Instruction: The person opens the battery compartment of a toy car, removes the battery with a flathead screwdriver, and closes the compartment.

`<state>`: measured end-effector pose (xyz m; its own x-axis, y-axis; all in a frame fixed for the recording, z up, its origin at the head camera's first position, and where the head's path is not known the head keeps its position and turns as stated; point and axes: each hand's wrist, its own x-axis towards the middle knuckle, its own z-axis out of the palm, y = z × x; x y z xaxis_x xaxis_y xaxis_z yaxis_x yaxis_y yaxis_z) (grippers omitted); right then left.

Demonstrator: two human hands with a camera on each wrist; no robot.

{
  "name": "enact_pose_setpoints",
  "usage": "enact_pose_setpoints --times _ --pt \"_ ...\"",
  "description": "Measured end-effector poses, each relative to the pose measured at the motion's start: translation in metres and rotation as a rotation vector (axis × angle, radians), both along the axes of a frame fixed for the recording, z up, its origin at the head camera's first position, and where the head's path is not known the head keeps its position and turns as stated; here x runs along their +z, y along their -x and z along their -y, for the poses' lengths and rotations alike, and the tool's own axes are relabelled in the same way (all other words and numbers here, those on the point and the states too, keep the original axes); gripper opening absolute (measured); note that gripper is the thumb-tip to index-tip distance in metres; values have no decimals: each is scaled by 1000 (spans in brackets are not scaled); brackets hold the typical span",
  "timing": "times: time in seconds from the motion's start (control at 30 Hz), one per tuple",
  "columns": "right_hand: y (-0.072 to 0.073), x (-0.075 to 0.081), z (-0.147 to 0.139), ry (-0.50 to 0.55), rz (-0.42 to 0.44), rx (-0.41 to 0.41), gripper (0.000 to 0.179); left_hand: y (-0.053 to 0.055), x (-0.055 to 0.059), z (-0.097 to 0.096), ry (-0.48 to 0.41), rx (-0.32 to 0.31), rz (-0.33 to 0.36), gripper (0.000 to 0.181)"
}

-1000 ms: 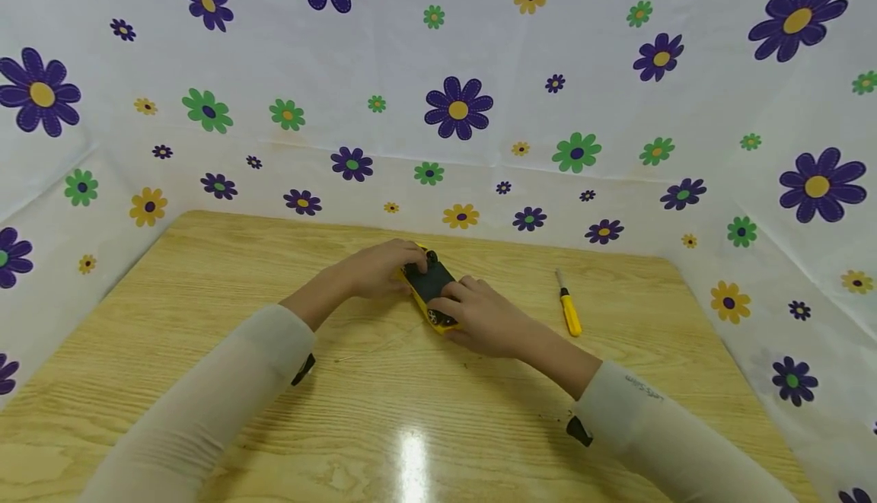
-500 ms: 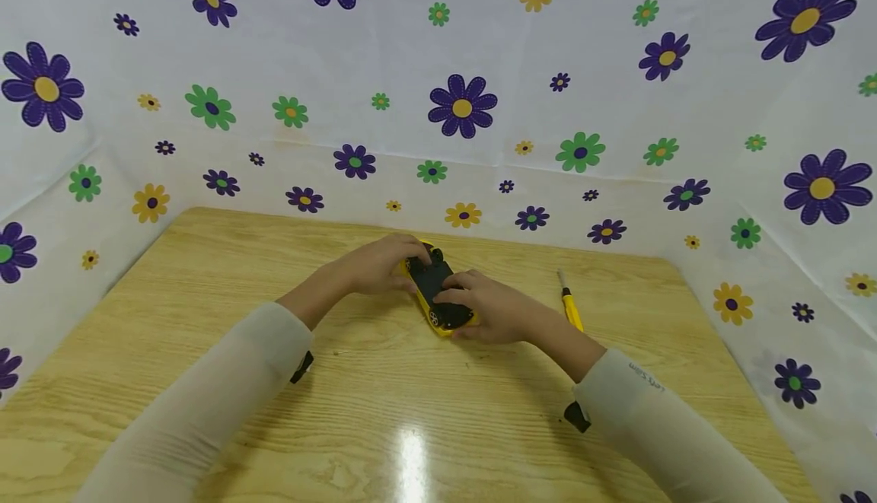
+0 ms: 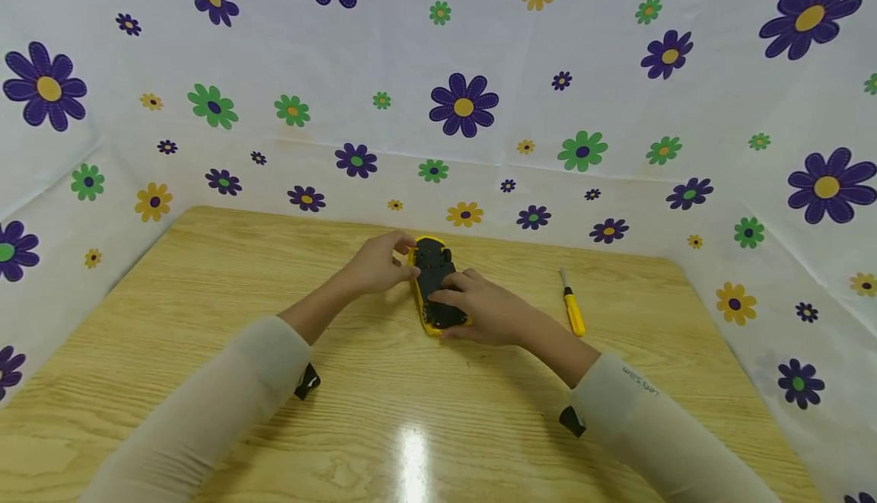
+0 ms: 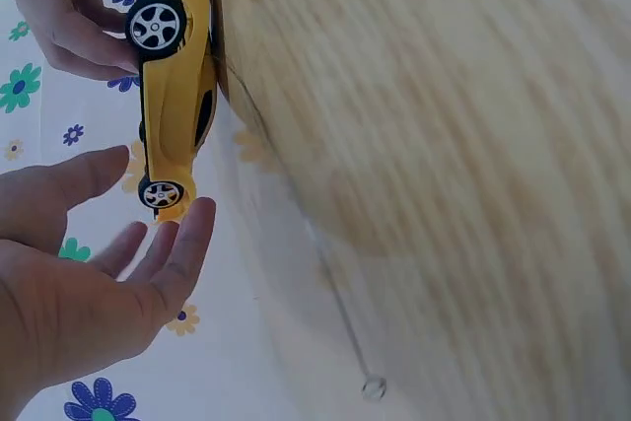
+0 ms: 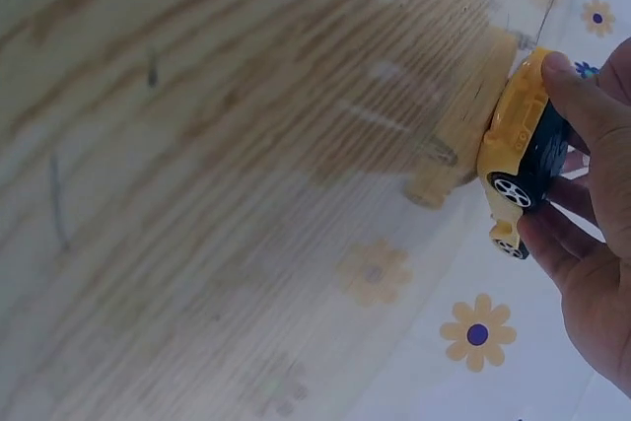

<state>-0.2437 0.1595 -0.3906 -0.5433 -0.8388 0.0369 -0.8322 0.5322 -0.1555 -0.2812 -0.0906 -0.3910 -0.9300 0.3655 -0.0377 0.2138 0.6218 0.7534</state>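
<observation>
A yellow toy car point(image 3: 422, 305) lies upside down on the table, its black underside and wheels facing up. My right hand point(image 3: 489, 309) grips its near end, thumb on the end and fingers over the underside. At the car's far left end is my left hand point(image 3: 377, 265), thumb and fingers spread apart. In the left wrist view that hand point(image 4: 108, 278) has its fingertips close to the car's front wheel; whether they touch cannot be told. A thin strand point(image 4: 330, 278) with a small clear ring point(image 4: 373, 387) runs out from beside the car.
A screwdriver point(image 3: 574, 314) with a yellow handle lies to the right of the car, its shaft pointing away. The wooden table point(image 3: 384, 412) has a glossy surface. White flowered cloth point(image 3: 384, 46) stands behind the table and along both sides.
The toy car has turned so that it points more straight away. My left hand has drawn back from the underside to the left edge and spread its fingers; the right hand keeps its grip.
</observation>
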Motion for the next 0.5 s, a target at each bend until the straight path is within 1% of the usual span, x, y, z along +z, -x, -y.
enact_pose_setpoints --times 0.07,0.1,0.13,0.2,0.27,0.33,0.37,0.43,0.5 --pt "0 0 1 -3 -7 2 61 -1 0 -1 -57 73 97 57" --pt "0 0 2 -6 -8 0 61 -2 -1 -2 -103 109 158 58" --pt "0 1 2 -8 -5 0 62 -2 -1 -2 -154 133 213 58" --pt "-1 2 4 -12 4 -4 64 -2 -2 -2 -263 170 331 59" --pt "-2 2 5 -18 14 -9 66 -1 -2 -2 -361 189 445 59" --pt "-4 3 7 -25 19 -13 67 0 -3 -2 -430 204 542 60" --pt "-4 4 7 -29 20 -16 67 1 -3 -2 -445 209 574 60" --pt "-6 4 9 -36 18 -16 68 2 -4 -2 -465 211 618 61" --pt "-7 5 10 -43 12 -14 68 2 -5 -2 -504 220 663 62"
